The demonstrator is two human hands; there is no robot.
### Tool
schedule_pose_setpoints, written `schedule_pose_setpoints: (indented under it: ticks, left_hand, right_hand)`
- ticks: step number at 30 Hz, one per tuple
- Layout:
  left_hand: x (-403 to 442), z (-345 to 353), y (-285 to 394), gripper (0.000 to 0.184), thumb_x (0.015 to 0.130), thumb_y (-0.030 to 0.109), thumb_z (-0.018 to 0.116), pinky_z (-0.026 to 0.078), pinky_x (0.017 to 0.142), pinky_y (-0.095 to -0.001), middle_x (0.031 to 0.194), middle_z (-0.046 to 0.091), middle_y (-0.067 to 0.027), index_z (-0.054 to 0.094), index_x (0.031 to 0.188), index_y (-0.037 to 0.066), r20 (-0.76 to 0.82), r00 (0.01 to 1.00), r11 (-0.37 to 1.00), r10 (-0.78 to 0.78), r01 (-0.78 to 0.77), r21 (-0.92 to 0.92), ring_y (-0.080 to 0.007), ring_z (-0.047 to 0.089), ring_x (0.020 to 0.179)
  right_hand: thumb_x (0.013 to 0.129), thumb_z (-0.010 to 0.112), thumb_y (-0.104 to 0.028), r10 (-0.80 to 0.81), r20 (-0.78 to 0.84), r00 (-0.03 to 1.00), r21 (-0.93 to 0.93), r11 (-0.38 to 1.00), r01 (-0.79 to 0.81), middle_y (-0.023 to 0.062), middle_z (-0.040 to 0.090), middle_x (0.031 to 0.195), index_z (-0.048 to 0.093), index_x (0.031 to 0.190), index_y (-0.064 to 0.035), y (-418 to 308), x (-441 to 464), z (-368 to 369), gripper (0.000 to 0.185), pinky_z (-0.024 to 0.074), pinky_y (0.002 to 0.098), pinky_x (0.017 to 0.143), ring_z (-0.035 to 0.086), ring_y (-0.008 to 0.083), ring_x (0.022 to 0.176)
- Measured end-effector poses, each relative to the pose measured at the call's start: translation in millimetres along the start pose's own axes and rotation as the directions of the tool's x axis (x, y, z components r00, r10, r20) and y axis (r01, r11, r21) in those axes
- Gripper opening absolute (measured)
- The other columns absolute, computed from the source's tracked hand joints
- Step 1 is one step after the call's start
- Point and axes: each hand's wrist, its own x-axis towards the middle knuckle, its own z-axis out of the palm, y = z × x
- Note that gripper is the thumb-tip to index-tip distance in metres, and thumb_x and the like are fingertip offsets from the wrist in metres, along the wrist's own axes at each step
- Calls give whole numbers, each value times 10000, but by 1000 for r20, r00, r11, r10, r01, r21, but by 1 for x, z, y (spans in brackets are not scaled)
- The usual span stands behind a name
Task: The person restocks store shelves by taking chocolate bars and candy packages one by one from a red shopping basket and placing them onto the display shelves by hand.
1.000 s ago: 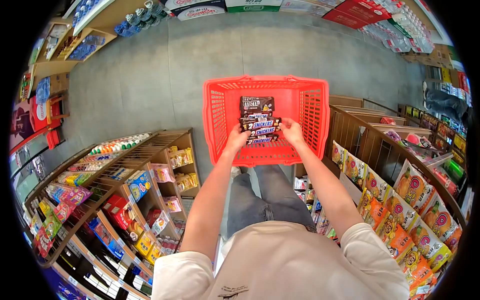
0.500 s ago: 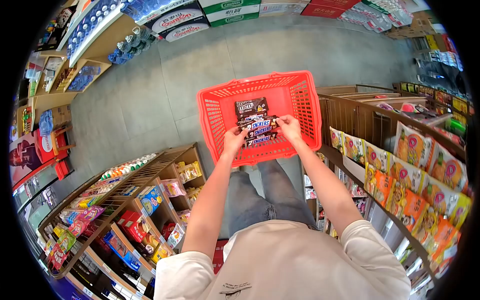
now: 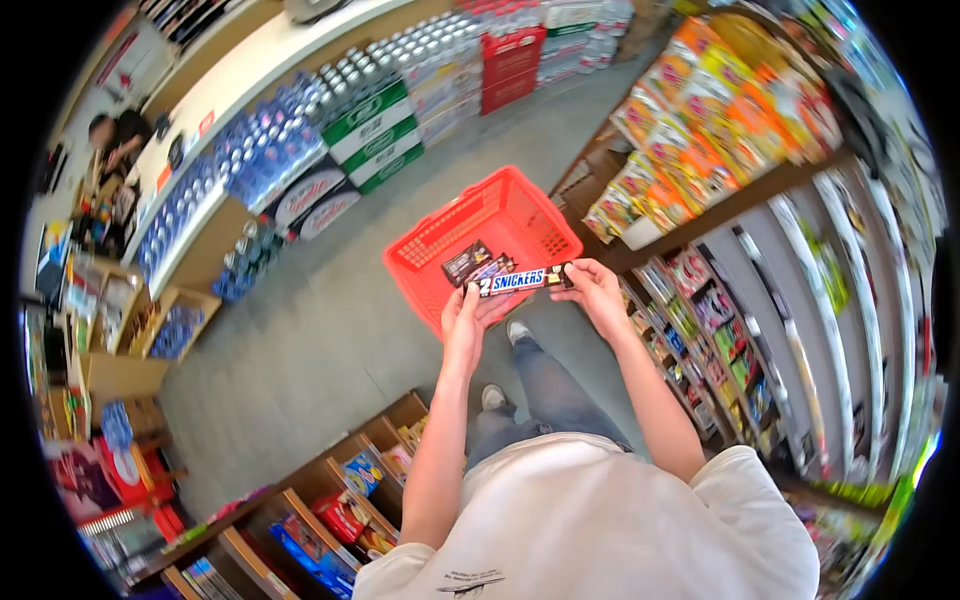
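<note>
A Snickers bar (image 3: pixel 518 280) is stretched level between my two hands, its label facing up toward me. My left hand (image 3: pixel 465 325) pinches the left end, and the fingers of my right hand (image 3: pixel 597 297) are closed on the right end. Beyond and below the bar is a red shopping basket (image 3: pixel 425 290) with perforated walls, tilted in the view. In it lie a dark brown candy packet (image 3: pixel 466 262) and other dark-wrapped bars, partly hidden by the Snickers bar. Neither hand touches the basket.
Snack shelves (image 3: pixel 330 480) stand at the lower left. On the right are a rack of orange and yellow snack bags (image 3: pixel 700 130) and tall shelving (image 3: pixel 830 330). A long counter (image 3: pixel 250 70) has bottled water and drink cases (image 3: pixel 375 140) along it; a person (image 3: pixel 125 140) is behind it.
Both hands have raised the Snickers bar out of the basket, where they were on several bars. My view has turned, bringing the counter and a person into sight. My feet now show, apart.
</note>
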Motion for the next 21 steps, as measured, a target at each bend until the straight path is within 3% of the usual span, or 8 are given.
schedule_pose_setpoints:
  ticks: [2,3,6,12,19,21]
  left_hand:
    - [-22,14,-1,294,947,240,445,518,821,-410,1028,585,-187,458,1049,-35,72,997,1000,-29,29,2,-290,613,939]
    - [-36,27,-8,284,947,237,444,526,801,-409,999,594,-179,468,1043,-30,137,989,998,-51,47,31,-287,620,917]
    - [-60,50,-20,275,946,235,448,533,786,-408,977,597,-169,483,1026,-25,211,976,999,-51,49,14,-289,625,901]
    - [-93,83,-53,301,956,246,411,527,793,-427,980,601,-192,490,995,-42,353,928,992,-123,110,57,-314,620,907]
    - [-129,140,-125,342,960,252,402,530,788,-416,976,606,-186,510,1038,-64,485,825,956,-290,222,193,-292,616,910]
    - [-147,161,-150,338,960,253,405,526,796,-416,979,605,-174,517,1043,-54,501,811,945,-303,187,268,-277,614,903]
  right_hand:
    - [903,502,-96,-17,-9,1000,65,998,17,144,604,919,494,1011,42,-14,-46,-7,175,554,357,707,637,242,795]
    - [903,507,-104,-38,-100,994,133,990,51,149,602,934,487,1038,44,-21,-80,-17,201,551,361,722,632,241,815]
    - [873,565,-106,-40,-186,982,197,977,77,148,603,969,501,1080,69,-25,-121,-38,278,561,353,702,625,222,828]
    - [815,623,-26,-192,-279,941,141,961,237,124,605,973,518,1074,58,-15,-180,-80,293,557,307,702,614,185,861]
    - [795,658,-50,-177,-498,849,227,919,324,143,620,969,518,1056,68,-7,-262,-166,319,554,298,694,635,196,809]
    - [793,660,-50,-181,-543,820,233,906,354,146,622,962,519,1048,68,-7,-288,-194,315,553,298,692,634,195,813]
